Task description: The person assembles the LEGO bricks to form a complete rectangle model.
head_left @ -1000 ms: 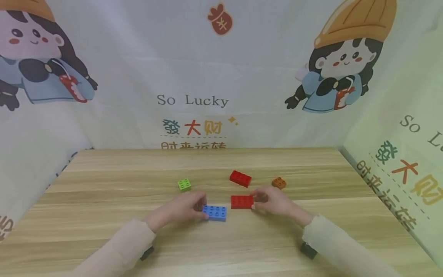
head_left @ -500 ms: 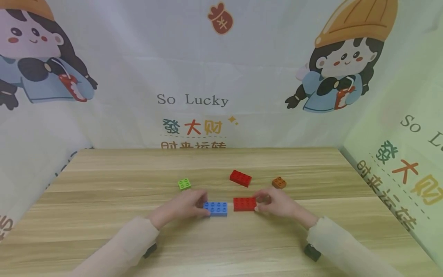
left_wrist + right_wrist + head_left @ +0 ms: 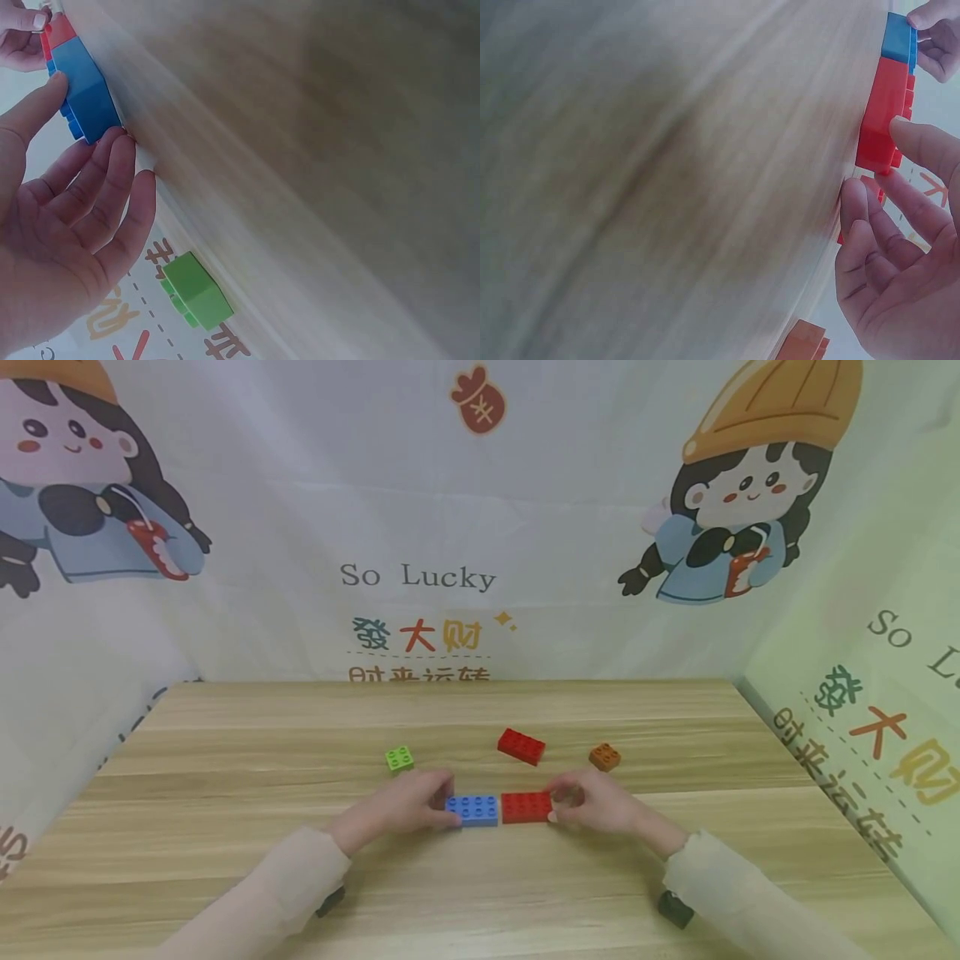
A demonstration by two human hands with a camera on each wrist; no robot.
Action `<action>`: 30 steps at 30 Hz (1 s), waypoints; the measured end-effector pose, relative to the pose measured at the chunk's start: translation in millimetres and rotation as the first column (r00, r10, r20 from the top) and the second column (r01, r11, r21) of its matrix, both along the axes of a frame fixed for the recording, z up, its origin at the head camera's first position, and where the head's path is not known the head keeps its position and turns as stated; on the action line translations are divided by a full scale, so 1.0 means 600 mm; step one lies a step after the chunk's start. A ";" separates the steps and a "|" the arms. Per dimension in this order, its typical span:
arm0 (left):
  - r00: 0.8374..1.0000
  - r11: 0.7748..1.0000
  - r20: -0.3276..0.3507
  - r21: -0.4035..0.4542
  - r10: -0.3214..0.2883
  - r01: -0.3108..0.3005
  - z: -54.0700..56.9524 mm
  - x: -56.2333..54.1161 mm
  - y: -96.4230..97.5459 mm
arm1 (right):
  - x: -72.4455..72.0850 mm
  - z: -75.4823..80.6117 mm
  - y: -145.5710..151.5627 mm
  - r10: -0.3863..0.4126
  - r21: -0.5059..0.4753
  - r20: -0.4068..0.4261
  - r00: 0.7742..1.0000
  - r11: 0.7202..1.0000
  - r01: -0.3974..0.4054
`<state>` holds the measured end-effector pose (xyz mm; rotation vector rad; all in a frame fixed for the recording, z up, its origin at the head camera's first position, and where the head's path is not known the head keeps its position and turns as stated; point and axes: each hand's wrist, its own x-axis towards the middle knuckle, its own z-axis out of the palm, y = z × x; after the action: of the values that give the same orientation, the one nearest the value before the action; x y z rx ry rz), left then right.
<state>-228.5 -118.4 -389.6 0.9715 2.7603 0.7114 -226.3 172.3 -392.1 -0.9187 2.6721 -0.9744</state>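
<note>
In the head view, a blue toy brick with two rows of studs lies flat on the table. My left hand pinches its left end, thumb in front and fingers behind. Right beside it, nearly end to end, is a red toy brick of like size. My right hand holds that brick by its right end between thumb and fingers. The left wrist view shows the thumb on the studded side of the blue brick. In the right wrist view, the thumb lies on the red brick.
Behind the hands stand a second red brick, a small lime green brick and a small orange-brown brick. The wooden table ends at a printed cloth backdrop. A dark object is strapped below each sleeve.
The blue brick has moved slightly away from me and to the right. The red brick shifted right and nearer, then back left, and the gap between the two has narrowed to a sliver.
</note>
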 end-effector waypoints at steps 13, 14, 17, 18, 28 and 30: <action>1.000 1.000 -0.011 -0.002 -0.010 0.010 -0.002 -0.002 0.006 | -0.003 -0.005 0.001 -0.001 0.005 0.002 1.000 1.000 0.001; 1.000 1.000 -0.009 -0.002 -0.010 0.010 -0.002 -0.002 0.006 | -0.003 -0.005 0.001 0.000 0.007 -0.001 1.000 1.000 0.000; 1.000 1.000 -0.008 -0.003 -0.008 0.008 -0.003 -0.002 0.007 | -0.004 -0.005 0.001 -0.001 0.016 -0.006 1.000 1.000 0.001; 1.000 1.000 -0.009 -0.003 -0.008 0.008 -0.003 -0.002 0.007 | -0.004 -0.005 0.001 -0.003 0.019 -0.008 1.000 1.000 0.003; 1.000 1.000 -0.007 -0.003 -0.006 0.006 -0.003 -0.003 0.008 | -0.004 -0.007 0.001 -0.019 0.029 0.005 1.000 0.999 0.019; 1.000 1.000 -0.007 -0.005 -0.005 0.005 -0.003 -0.003 0.008 | -0.004 -0.007 0.001 -0.021 0.026 0.009 1.000 0.999 0.021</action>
<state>-230.0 -113.3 -391.6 0.9813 2.7638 0.7008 -228.5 173.0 -396.3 -0.8805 2.6853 -0.9432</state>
